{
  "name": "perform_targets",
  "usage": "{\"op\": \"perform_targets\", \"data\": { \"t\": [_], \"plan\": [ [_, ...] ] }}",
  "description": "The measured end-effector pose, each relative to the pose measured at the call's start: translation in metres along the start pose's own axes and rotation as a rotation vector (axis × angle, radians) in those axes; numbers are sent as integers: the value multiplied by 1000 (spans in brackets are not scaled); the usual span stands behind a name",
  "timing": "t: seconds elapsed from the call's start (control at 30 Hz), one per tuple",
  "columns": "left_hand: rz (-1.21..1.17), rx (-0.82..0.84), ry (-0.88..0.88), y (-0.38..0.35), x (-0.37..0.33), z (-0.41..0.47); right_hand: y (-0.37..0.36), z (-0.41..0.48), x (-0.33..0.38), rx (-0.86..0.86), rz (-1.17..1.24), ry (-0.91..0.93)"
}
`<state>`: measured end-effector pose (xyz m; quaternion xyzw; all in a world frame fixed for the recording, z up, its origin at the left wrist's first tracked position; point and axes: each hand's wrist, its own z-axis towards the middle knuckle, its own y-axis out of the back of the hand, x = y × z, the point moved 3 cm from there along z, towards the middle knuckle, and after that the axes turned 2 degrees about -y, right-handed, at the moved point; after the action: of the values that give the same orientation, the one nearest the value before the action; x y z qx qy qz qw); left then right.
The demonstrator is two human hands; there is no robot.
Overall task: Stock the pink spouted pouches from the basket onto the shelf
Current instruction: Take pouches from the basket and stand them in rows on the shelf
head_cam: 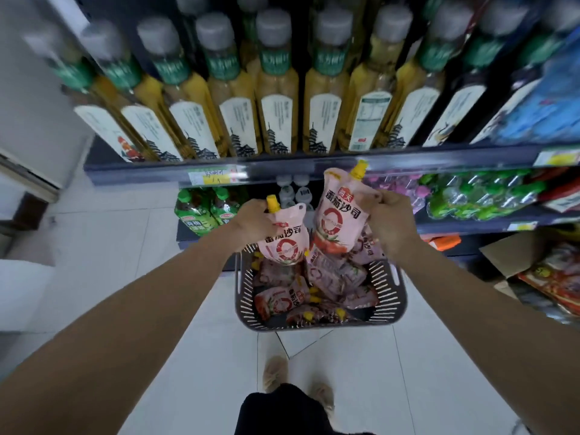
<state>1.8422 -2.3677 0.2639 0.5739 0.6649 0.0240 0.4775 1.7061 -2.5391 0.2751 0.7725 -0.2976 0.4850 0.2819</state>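
Note:
My left hand (252, 221) grips one pink spouted pouch (284, 243) near its yellow cap, holding it just above the basket. My right hand (389, 219) holds a second pink pouch (340, 219) by its right edge, upright and a little higher, its yellow spout reaching the shelf rail. Below both hands a dark slatted basket (389, 290) stands on the floor with several more pink pouches (282, 301) lying in it. The dark shelf (282, 171) runs across the view right behind the raised pouches.
Tall yellow bottles (276, 89) with grey caps fill the upper shelf. Green bottles (201, 211) stand lower left; green and purple bottles (470, 199) lower right. An open cardboard box (514, 255) of packets sits on the floor at right. My feet (276, 372) are on white tiles.

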Motion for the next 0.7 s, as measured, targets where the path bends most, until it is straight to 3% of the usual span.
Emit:
{"op": "perform_targets", "data": {
  "t": [0.2, 0.37, 0.7],
  "plan": [
    [-67, -85, -100, 59, -53, -70, 18, -49, 82, 13, 141, 136],
    [-156, -231, -242, 108, -101, -146, 28, -98, 160, -21, 277, 255],
    [-267, -536, -520, 216, -160, -245, 12, -152, 297, 80, 424, 492]
  ]
}}
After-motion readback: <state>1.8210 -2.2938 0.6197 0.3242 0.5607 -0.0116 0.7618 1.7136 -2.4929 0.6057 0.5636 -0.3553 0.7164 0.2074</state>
